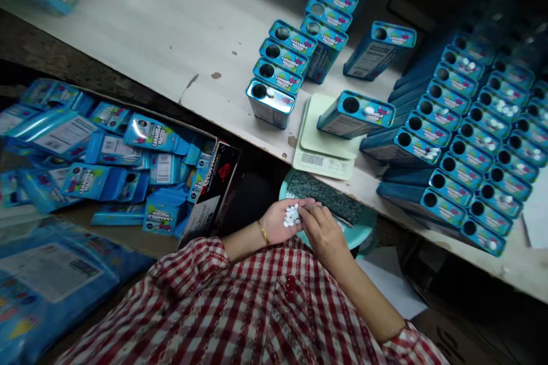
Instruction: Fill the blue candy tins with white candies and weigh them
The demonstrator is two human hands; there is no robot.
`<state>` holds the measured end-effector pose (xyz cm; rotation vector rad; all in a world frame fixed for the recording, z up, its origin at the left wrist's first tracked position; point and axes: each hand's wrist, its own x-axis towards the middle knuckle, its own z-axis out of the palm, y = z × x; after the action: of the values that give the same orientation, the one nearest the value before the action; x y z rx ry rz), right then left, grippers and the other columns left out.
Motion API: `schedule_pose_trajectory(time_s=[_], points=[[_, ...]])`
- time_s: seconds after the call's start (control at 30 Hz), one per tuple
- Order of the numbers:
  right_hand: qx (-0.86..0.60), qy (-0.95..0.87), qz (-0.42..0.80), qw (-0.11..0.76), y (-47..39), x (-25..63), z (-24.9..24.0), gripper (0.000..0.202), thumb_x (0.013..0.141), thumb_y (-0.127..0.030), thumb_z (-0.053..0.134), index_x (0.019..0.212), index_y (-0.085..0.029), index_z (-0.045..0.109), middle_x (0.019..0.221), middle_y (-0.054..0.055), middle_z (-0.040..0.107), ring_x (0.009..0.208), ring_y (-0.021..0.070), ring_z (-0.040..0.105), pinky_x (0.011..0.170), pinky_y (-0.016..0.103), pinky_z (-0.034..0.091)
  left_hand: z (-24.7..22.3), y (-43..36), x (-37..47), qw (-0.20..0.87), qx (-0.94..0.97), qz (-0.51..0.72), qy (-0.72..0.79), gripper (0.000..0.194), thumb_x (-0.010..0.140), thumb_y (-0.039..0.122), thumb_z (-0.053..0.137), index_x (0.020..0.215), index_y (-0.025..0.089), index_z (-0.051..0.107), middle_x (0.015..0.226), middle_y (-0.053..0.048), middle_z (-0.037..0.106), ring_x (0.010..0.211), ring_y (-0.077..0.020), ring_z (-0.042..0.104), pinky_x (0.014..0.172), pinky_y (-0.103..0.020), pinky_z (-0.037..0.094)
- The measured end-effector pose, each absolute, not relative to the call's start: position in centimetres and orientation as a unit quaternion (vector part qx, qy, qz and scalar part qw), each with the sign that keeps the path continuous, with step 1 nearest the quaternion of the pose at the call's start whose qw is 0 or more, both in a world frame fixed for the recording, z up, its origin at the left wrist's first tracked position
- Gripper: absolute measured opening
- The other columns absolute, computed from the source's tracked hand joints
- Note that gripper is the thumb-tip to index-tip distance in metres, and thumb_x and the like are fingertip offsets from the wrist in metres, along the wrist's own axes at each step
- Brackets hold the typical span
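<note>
Several small white candies (292,215) lie in the cupped palm of my left hand (280,221), which has a gold bangle at its wrist. The fingers of my right hand (322,231) are pinched together at the edge of that palm, against the candies; what they hold, if anything, is too small to tell. Beyond my hands a pale green scale (323,166) sits at the table's edge. A blue tin (357,116) with a round hole stands on it, with a white candy on its top. Below the scale is a teal basin (363,227), partly hidden by my hands.
Blue tins (278,77) stand in a row left of the scale, with another row behind. Many more tins (445,205) crowd the right side, several with candies on top. A cardboard box (209,194) of blue packs is at left.
</note>
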<state>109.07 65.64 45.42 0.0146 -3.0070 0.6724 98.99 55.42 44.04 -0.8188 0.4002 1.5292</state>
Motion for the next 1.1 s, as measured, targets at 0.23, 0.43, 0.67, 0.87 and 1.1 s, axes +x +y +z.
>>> schedule_pose_trajectory(time_s=[0.23, 0.43, 0.67, 0.87, 1.1], points=[[0.003, -0.951, 0.26, 0.168, 69.5, 105.2, 50.4, 0.023, 0.084, -0.012, 0.053, 0.104, -0.018, 0.061, 0.093, 0.008, 0.064, 0.087, 0.016, 0.06, 0.077, 0.03, 0.052, 44.8, 55.5, 97.5, 0.61, -0.298, 0.724, 0.125, 0.028, 0.086, 0.018, 0.042, 0.094, 0.004, 0.065, 0.085, -0.012, 0.069, 0.08, -0.0172, 0.066, 0.084, -0.032, 0.046], [-0.071, -0.933, 0.17, 0.308, 73.8, 98.8, 56.3, 0.016, 0.083, -0.017, 0.054, 0.094, -0.021, 0.065, 0.09, 0.004, 0.065, 0.086, 0.0157, 0.061, 0.077, 0.031, 0.05, 44.6, 55.2, 97.5, 0.629, -0.274, 0.719, 0.114, 0.027, 0.085, 0.02, 0.045, 0.096, 0.005, 0.064, 0.103, -0.014, 0.067, 0.098, -0.0228, 0.063, 0.091, -0.034, 0.043], [-0.075, -0.918, 0.132, 0.367, 74.6, 97.4, 56.0, 0.021, 0.084, -0.016, 0.054, 0.101, -0.021, 0.065, 0.093, 0.004, 0.066, 0.089, 0.0165, 0.061, 0.081, 0.034, 0.05, 44.0, 54.8, 97.5, 0.625, -0.285, 0.717, 0.117, 0.027, 0.084, 0.02, 0.044, 0.095, 0.005, 0.064, 0.103, -0.015, 0.067, 0.096, -0.0229, 0.064, 0.09, -0.034, 0.044], [-0.004, -0.934, 0.238, 0.264, 69.2, 103.7, 53.8, 0.035, 0.079, -0.007, 0.058, 0.112, -0.02, 0.06, 0.101, 0.008, 0.064, 0.093, 0.0174, 0.061, 0.08, 0.032, 0.051, 44.0, 54.6, 97.8, 0.627, -0.297, 0.707, 0.135, 0.025, 0.084, 0.019, 0.045, 0.091, 0.006, 0.065, 0.091, -0.013, 0.07, 0.085, -0.0199, 0.066, 0.086, -0.034, 0.046], [0.068, -0.942, 0.286, 0.159, 65.9, 107.3, 49.2, 0.035, 0.082, -0.008, 0.053, 0.117, -0.015, 0.056, 0.104, 0.013, 0.064, 0.096, 0.0193, 0.059, 0.079, 0.034, 0.052, 44.5, 54.8, 98.3, 0.63, -0.335, 0.677, 0.181, 0.027, 0.086, 0.017, 0.041, 0.085, 0.005, 0.066, 0.076, -0.01, 0.069, 0.069, -0.0146, 0.065, 0.067, -0.025, 0.049]])
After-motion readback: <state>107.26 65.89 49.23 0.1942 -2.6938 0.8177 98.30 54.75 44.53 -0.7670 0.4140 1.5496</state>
